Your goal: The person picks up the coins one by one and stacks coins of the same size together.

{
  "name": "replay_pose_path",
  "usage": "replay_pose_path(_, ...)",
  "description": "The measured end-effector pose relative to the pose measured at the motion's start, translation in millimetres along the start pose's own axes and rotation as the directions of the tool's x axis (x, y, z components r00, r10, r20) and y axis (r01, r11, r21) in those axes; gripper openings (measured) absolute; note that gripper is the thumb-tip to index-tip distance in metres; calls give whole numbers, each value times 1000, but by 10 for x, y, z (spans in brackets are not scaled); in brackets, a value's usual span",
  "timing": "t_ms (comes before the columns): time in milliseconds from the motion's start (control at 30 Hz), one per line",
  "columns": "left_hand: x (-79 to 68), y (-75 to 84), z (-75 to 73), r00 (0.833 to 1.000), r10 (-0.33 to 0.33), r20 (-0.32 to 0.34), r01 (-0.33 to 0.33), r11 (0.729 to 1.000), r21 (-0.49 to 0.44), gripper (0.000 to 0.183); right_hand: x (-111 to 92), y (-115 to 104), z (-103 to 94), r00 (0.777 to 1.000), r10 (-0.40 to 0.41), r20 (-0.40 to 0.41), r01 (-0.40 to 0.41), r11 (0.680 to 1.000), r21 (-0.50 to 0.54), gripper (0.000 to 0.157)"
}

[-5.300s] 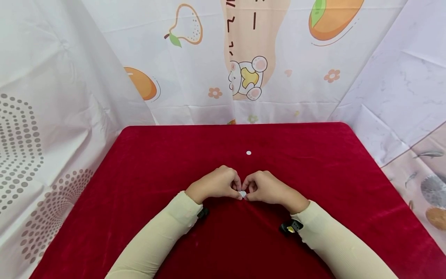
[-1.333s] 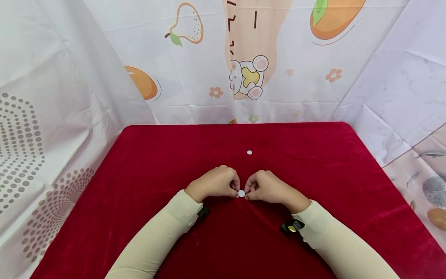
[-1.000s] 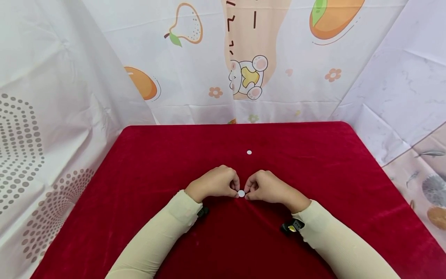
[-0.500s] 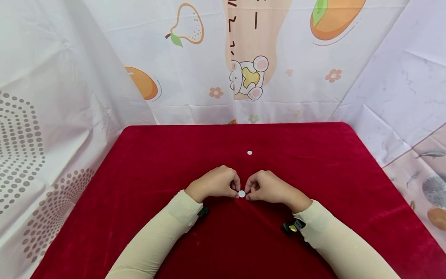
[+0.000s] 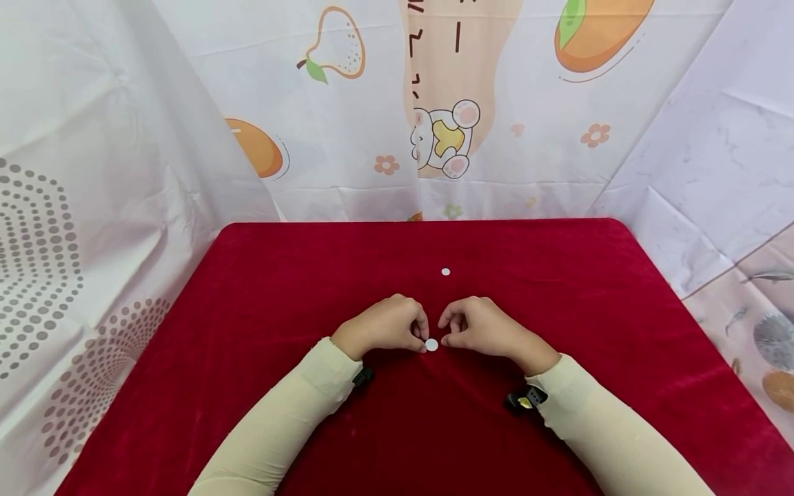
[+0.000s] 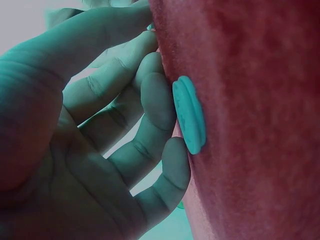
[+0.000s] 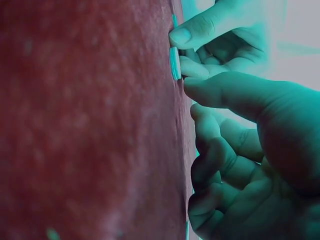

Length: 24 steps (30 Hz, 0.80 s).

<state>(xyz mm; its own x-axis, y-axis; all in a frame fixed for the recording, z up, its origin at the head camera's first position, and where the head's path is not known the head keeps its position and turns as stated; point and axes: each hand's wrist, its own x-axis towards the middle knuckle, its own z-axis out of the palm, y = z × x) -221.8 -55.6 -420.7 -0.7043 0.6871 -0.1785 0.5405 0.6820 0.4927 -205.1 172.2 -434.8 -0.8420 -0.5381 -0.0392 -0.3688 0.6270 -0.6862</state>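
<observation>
A small white disc (image 5: pixel 431 344) lies flat-faced at the near middle of the table, its left edge between the thumb and forefinger of my left hand (image 5: pixel 392 325). The right wrist view shows the disc (image 7: pixel 175 63) edge-on, with the left thumb tip and a finger right at it. In the left wrist view a disc (image 6: pixel 190 115) with a grooved rim shows on the cloth beside the fingertips. My right hand (image 5: pixel 486 329) hovers just right of the disc, holding nothing, its thumb and forefinger apart and its other fingers loosely curled.
A second white disc (image 5: pixel 445 271) lies farther back on the red cloth (image 5: pixel 310 269) that covers the table. Printed white curtains (image 5: pixel 347 151) hang behind and at both sides. A dark device (image 5: pixel 526 398) sits on the right wrist.
Earlier the disc looked tilted between both hands; it now shows its round face. In the last half second my right hand has moved back and slightly right, and its fingers have spread from the disc.
</observation>
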Motion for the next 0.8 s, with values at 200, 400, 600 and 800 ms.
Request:
replay_pose_path(200, -8, 20, -6, 1000, -12, 5, 12, 1000, 2, 16, 7, 33, -55, 999, 24, -39, -25, 1000, -10, 16)
replay_pose_path(400, -22, 66, 0, 1000, -30, -3, 31, 998, 46, 18, 13, 74, -98, 997, 40, -67, -40, 999, -6, 19)
replay_pose_path(600, -28, 107, 26, 998, -52, -23, 54, 994, 95, 21, 16, 126, -124, 993, 61, -99, -62, 998, -5, 19)
replay_pose_path(800, -26, 139, 43, 998, -56, -37, 61, 987, 150, 23, 11, 152, -165, 987, 89, -137, -90, 996, -1, 21)
